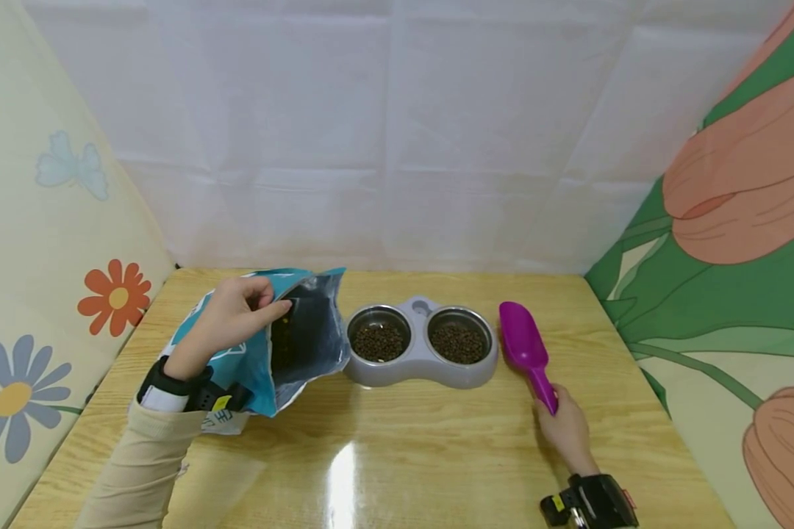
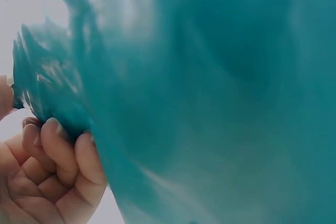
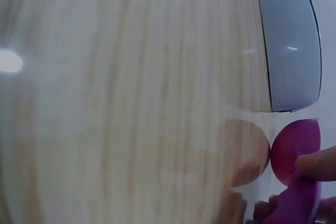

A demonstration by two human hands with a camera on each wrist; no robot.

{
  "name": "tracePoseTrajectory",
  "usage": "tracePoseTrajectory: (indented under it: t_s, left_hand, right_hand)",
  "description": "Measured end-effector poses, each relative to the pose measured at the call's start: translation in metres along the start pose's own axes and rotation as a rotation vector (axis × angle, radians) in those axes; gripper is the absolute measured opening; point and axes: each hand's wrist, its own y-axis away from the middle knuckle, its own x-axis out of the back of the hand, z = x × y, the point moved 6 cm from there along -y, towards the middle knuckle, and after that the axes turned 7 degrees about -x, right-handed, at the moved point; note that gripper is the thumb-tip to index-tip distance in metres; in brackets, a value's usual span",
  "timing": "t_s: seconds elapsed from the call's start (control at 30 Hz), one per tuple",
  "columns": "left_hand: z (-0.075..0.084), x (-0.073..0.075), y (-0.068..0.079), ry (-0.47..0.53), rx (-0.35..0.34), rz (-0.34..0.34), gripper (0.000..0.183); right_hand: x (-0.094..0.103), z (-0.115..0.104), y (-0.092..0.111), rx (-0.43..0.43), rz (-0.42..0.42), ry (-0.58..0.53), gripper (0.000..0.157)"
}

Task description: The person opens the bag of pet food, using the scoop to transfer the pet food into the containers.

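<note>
My left hand (image 1: 241, 314) pinches the upper edge of a blue pet food bag (image 1: 254, 382), whose silvery open mouth faces right. In the left wrist view the curled fingers (image 2: 65, 153) press against the teal side of the bag (image 2: 210, 103). My right hand (image 1: 564, 428) grips the handle of a purple scoop (image 1: 523, 338), which lies low over the table with its bowl pointing away from me. Between bag and scoop stands a grey double feeder (image 1: 418, 375); brown kibble (image 1: 378, 342) lies in its left steel bowl and more kibble (image 1: 459, 343) in the right one.
Everything stands on a glossy wooden table (image 1: 437, 455). A white cloth backdrop (image 1: 384, 147) hangs along its far edge. Printed flower panels (image 1: 40, 294) close off the left side, with another printed panel (image 1: 734, 308) at the right.
</note>
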Motion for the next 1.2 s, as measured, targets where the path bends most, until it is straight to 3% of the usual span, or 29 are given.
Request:
tracePoseTrajectory:
  t_s: [0.37,0.53,0.67,0.77,0.87,1.2]
  left_hand:
    - [0.0,0.0,0.0,0.0,0.013,-0.004,0.037]
    - [0.0,0.0,-0.001,0.007,0.016,-0.005,0.037]
    - [0.0,0.0,-0.001,0.009,0.017,-0.007,0.037]
    - [0.001,0.0,-0.001,0.006,0.012,-0.007,0.037]
    - [0.001,0.0,-0.001,-0.001,0.012,-0.008,0.037]
    - [0.001,0.0,-0.001,-0.013,0.026,-0.013,0.037]
  right_hand:
    - [0.0,0.001,0.001,-0.007,-0.017,0.03,0.047]
    - [0.005,-0.012,0.003,0.105,0.157,0.036,0.049]
    - [0.009,-0.037,0.007,0.261,0.336,0.034,0.045]
    - [0.007,-0.062,0.012,0.361,0.394,0.044,0.041]
    - [0.0,-0.088,0.016,0.43,0.394,0.044,0.035]
    - [-0.034,-0.163,0.032,0.616,0.27,-0.065,0.02]
